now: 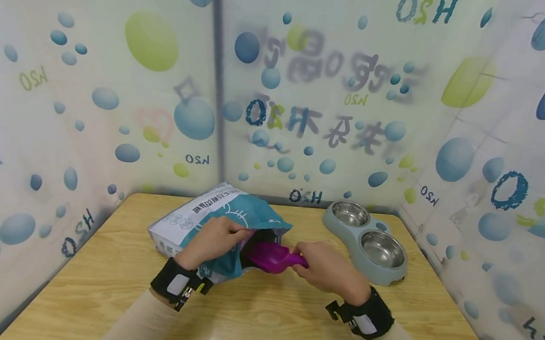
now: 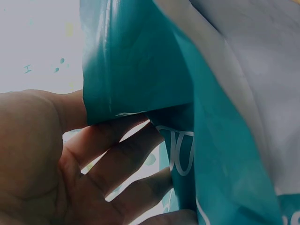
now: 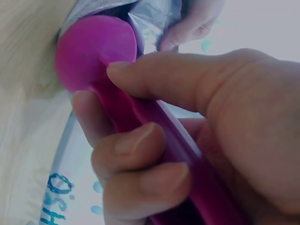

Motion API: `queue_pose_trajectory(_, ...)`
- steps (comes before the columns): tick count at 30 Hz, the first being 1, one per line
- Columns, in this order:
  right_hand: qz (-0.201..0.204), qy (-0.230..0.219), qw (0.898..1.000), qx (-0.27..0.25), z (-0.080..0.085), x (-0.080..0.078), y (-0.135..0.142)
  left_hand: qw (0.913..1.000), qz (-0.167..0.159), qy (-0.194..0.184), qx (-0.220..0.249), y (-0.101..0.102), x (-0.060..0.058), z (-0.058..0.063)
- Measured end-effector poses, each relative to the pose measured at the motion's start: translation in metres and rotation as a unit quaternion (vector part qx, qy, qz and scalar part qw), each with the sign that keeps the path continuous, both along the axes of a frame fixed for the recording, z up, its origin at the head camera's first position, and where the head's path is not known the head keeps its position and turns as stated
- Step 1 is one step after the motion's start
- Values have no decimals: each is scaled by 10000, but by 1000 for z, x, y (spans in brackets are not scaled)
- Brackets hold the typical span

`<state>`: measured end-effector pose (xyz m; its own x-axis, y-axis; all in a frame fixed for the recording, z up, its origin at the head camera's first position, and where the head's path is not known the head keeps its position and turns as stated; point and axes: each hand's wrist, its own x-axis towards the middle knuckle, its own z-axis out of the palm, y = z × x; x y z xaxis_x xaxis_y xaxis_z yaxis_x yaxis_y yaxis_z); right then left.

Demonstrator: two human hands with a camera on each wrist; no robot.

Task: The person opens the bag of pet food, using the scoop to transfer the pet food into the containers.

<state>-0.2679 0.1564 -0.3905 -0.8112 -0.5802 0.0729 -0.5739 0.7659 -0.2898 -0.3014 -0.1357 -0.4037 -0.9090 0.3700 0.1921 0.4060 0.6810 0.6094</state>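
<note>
A teal and white pet food bag (image 1: pixel 195 212) lies on its side on the wooden table, its mouth facing right. My left hand (image 1: pixel 214 241) pinches the upper edge of that mouth; in the left wrist view the thumb (image 2: pixel 72 110) is partly behind the teal film, with the other fingers spread below. My right hand (image 1: pixel 325 266) grips the handle of a magenta scoop (image 1: pixel 272 257), fingers curled round it in the right wrist view. The scoop's bowl (image 3: pixel 96 51) is partly inside the bag opening. What the bowl holds is hidden.
A light blue double pet bowl (image 1: pixel 358 245) with two steel dishes stands on the table (image 1: pixel 266 312), right of the bag and beyond my right hand. A patterned curtain wall (image 1: pixel 273 155) closes in the back and both sides.
</note>
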Motion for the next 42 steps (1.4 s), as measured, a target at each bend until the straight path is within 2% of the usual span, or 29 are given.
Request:
queue_pose_trajectory(5,-23,-149,9997,-207,-10,-1,-9,10000,2,-37,-20,-1,0,-1)
queue_pose_trajectory(20,-109,-87,9962,-860,-44,-11,-35,10000,3,29,-32,-3,-2,-4)
queue_pose_trajectory(25,-143,-305,9949,-950,-52,-15,-38,10000,28,36,-18,-4,-1,-4)
queue_pose_trajectory(30,-343,-461,9948,-842,-50,-14,-34,10000,73,17,-53,-3,-1,-5)
queue_pose_trajectory(36,-415,-299,9967,-627,-35,-12,-24,9999,92,4,-105,-2,-3,-5)
queue_pose_trajectory(42,-102,-315,9977,-596,-23,-14,-10,10000,56,42,-17,-2,-2,-4)
